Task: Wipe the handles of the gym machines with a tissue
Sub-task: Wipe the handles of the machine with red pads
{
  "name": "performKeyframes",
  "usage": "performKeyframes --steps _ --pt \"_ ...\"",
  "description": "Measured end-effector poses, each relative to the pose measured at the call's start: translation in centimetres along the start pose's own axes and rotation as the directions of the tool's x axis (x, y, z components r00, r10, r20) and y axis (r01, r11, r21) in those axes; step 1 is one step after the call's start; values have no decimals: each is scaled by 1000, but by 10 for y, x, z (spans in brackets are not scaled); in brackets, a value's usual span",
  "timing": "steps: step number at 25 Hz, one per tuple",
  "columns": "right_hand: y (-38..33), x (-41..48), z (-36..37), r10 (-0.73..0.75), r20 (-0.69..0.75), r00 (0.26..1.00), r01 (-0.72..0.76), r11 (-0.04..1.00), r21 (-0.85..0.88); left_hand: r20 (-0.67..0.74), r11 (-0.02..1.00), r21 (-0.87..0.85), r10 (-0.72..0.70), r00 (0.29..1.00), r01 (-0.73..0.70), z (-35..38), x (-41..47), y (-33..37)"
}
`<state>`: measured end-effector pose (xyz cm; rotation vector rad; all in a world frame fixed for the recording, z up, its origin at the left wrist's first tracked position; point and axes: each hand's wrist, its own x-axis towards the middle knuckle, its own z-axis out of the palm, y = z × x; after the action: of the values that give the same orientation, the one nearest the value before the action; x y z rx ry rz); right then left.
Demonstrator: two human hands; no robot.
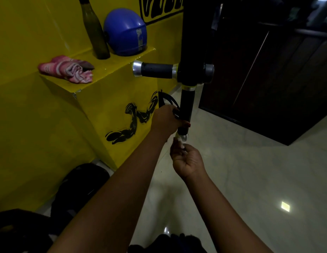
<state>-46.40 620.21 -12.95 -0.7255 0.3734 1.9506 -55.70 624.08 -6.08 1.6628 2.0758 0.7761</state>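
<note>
Setting: yellow wall [31, 52] and pale glossy floor [250, 170], with a dark wooden panel [268, 70] at the right; the lighting is dim.
Machine: a black upright post [193, 33] carries two foam-covered grips that meet at a joint.
Horizontal handle [157, 70]: it projects to the left with a metal cap at its free end, and no hand touches it.
Vertical handle [187, 105]: it hangs down from the joint and is the part now being cleaned.
Left hand [166, 119]: its fingers are curled round the lower stretch of the vertical handle, probably to stop it from swinging while the end is rubbed.
Right hand [188, 161]: palm turned up, its fingertips pinch the tissue and press it up from below.
Tissue [180, 141]: small, white and crumpled, it lies against the metal end cap [185, 136] at the bottom of the vertical handle.
Stage (judged): work is at the lowest end of this grip; the horizontal handle probably still awaits wiping.
Ledge [108, 68]: a yellow step in the wall that holds items set aside from the work.
Ledge contents: a dark bottle [97, 33] stands upright, a blue helmet [125, 31] sits just beside it, and a folded pink striped towel [67, 69] lies nearer the ledge's front corner.
Black straps [168, 99]: they hang behind the left hand, and their attachment cannot be made out.
</note>
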Motion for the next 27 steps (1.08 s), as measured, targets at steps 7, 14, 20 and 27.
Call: performKeyframes --steps 7,14,20,27 --pt "-2 24 -20 -686 715 136 665 -472 -579 3 1000 -22 -10 1000 10 -3 1 -6" --pt "-28 50 -33 -134 990 -39 499 -861 -97 19 998 -66 -20 1000 21 -3 0 -7" --pt "-23 40 -36 -457 846 274 639 -572 -515 23 999 -45 -4 1000 5 -2 0 -9" --pt "3 36 -20 -289 90 953 302 915 -267 17 1000 -2 4 1000 -4 -1 3 -10"
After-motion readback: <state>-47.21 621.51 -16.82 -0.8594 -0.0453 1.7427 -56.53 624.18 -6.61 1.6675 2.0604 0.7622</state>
